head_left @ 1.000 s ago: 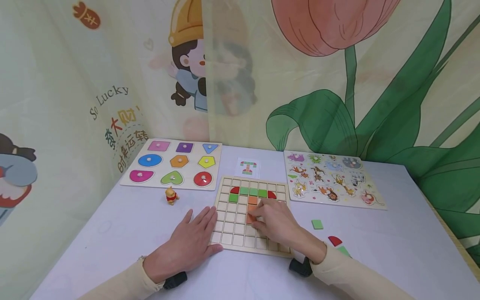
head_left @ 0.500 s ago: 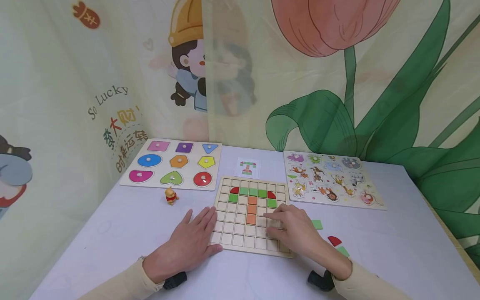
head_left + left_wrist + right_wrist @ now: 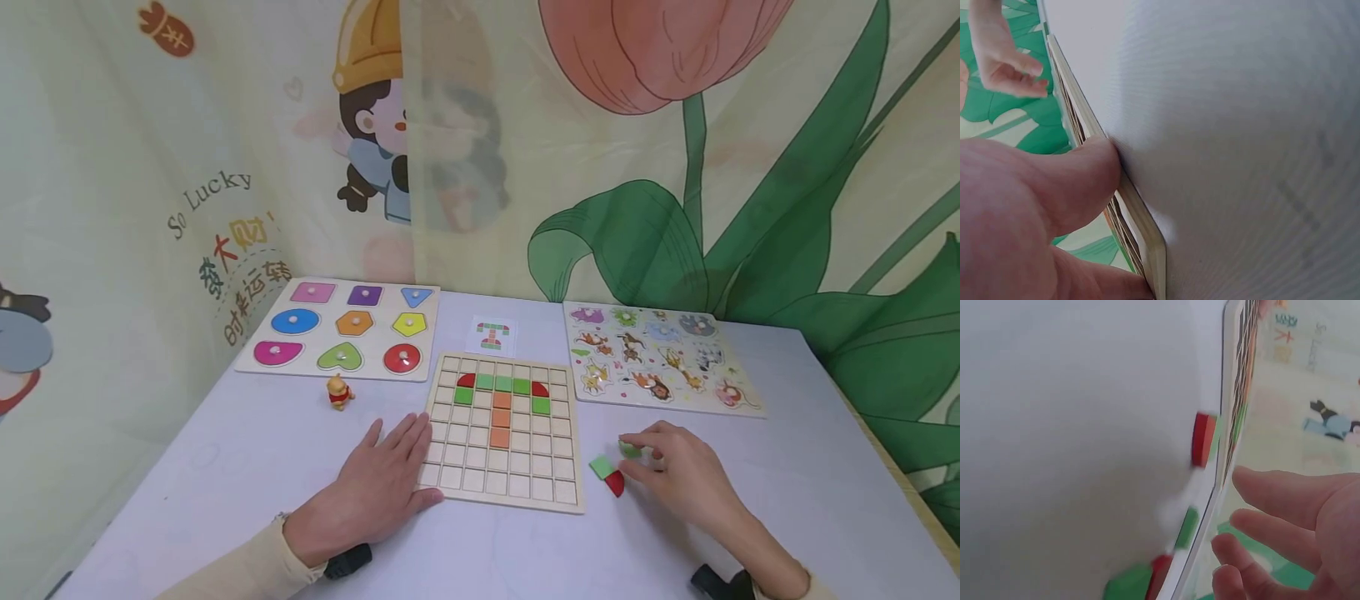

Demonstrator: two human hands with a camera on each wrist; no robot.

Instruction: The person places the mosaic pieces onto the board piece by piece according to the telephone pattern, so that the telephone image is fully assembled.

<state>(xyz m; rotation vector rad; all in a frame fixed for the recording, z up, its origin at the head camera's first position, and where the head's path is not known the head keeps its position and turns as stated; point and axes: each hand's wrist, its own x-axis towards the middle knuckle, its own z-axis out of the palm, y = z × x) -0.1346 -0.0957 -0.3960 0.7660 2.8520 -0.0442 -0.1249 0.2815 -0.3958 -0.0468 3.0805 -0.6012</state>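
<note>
My left hand lies flat, fingers extended over the left edge of the wooden grid board; in the left wrist view its thumb touches the board's edge. Red, green and orange pieces form a T-like pattern in the grid, with orange squares down the middle. Right of the board, my right hand hovers with bent, parted fingers by a green piece, holding nothing visible. A light green square touches a red quarter-round. The right wrist view shows another red piece beside green.
A pattern card lies behind the grid board. The shape puzzle stands back left, the animal puzzle back right. A small bear figure is left of the board. A printed curtain hangs behind the table.
My right hand has moved from the grid to the loose pieces at the right. A green square at the grid's right and two loose pieces beside the board are uncovered. My left hand stays put.
</note>
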